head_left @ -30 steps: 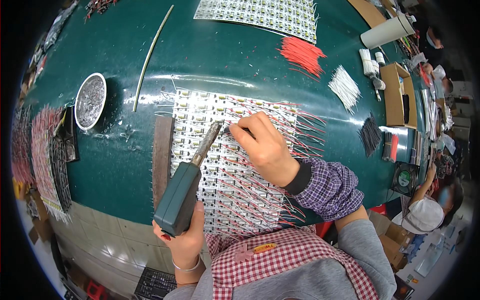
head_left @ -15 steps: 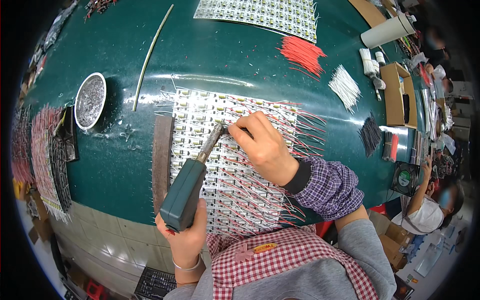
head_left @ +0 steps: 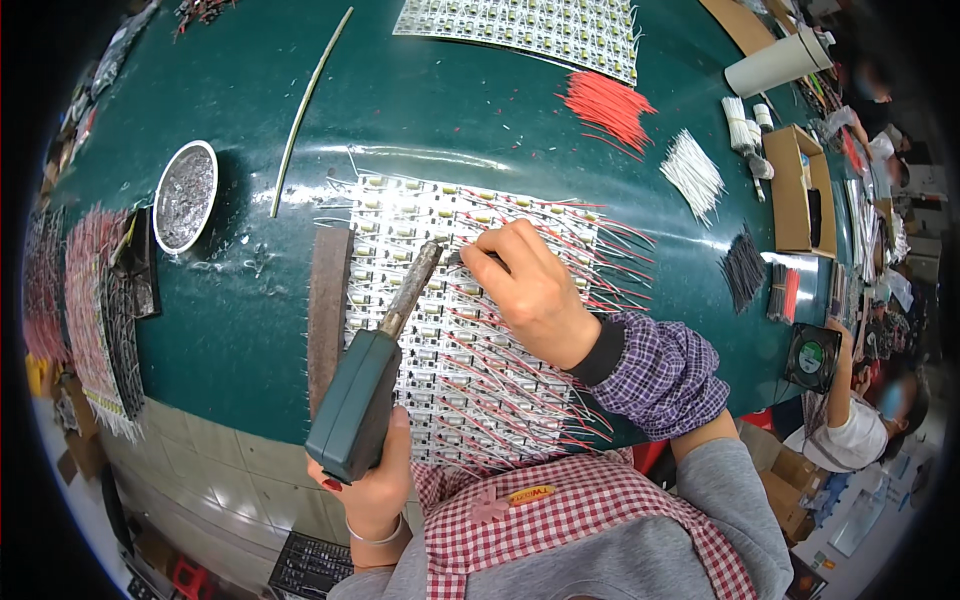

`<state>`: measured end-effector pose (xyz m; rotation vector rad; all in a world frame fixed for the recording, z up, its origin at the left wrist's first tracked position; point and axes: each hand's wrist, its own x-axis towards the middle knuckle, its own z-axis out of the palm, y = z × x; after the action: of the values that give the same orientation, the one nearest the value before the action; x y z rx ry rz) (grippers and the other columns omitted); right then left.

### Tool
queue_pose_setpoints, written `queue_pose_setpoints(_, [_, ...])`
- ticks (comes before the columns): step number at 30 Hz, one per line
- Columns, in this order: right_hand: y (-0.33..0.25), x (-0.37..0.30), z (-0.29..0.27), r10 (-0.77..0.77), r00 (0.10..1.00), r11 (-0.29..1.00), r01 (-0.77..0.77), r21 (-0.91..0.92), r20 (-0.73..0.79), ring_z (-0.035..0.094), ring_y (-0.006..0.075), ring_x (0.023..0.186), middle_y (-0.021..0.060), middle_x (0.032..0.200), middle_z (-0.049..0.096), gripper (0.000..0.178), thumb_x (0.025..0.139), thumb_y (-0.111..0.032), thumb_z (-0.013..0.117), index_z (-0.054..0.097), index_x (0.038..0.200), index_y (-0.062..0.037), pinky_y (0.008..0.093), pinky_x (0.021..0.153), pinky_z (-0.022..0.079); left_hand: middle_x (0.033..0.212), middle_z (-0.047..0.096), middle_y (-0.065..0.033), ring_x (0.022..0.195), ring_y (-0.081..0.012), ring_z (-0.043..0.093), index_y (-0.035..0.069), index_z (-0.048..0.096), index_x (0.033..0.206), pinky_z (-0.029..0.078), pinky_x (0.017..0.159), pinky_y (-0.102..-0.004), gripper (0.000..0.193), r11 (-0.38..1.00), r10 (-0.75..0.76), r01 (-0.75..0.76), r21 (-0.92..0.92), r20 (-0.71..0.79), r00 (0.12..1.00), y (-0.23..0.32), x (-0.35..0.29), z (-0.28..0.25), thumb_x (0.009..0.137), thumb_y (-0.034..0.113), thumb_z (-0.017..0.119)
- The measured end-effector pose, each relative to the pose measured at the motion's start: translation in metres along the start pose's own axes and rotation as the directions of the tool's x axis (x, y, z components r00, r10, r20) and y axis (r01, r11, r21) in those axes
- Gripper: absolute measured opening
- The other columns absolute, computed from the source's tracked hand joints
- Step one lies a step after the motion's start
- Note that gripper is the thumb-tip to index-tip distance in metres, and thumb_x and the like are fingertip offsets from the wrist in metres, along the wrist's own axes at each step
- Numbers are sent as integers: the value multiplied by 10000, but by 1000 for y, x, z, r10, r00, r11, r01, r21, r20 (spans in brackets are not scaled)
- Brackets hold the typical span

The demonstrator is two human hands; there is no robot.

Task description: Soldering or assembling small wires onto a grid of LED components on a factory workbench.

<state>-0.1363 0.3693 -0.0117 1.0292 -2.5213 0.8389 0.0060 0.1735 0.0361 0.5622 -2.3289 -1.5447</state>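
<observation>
My left hand is closed round the handle of a dark green soldering gun. Its crusted metal tip slants up and right over a white panel of small circuit boards, just left of my right fingers. My right hand is in a pinch above the panel. A dark sliver shows at its fingertips, too small to name. Rows of red and white wires stick out across the panel's right part, while its upper left rows carry few wires. Whether the tip touches a board I cannot tell.
A brown bar lies along the panel's left edge. Farther left stands a bowl of grey bits. Piles of red wires, white wires and black wires lie right. A fan stands near another person.
The soldering gun has drawn back a little to the lower left, and the gap between its tip and my right fingers has widened. My right hand stays nearly in place.
</observation>
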Motion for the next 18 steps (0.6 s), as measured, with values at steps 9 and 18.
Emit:
queue_pose_setpoints(9, [-4,-3,-9,-15,999,999,17,48,-37,564,273,908,131,981,574,317,741,24,644,628,1053,73,348,760,517,906,719,-123,737,-177,673,-71,711,1003,521,640,-295,307,1000,11,-11,19,-12,1000,-3,-7,-3,746,38,839])
queue_pose_setpoints(18, [-15,-11,-6,10,1000,997,-9,75,-12,567,268,911,123,977,581,277,746,21,641,641,1019,70,338,751,521,950,688,-106,812,-185,643,-42,711,1012,509,685,-301,314,998,-14,11,67,45,999,-11,-16,-11,743,36,852])
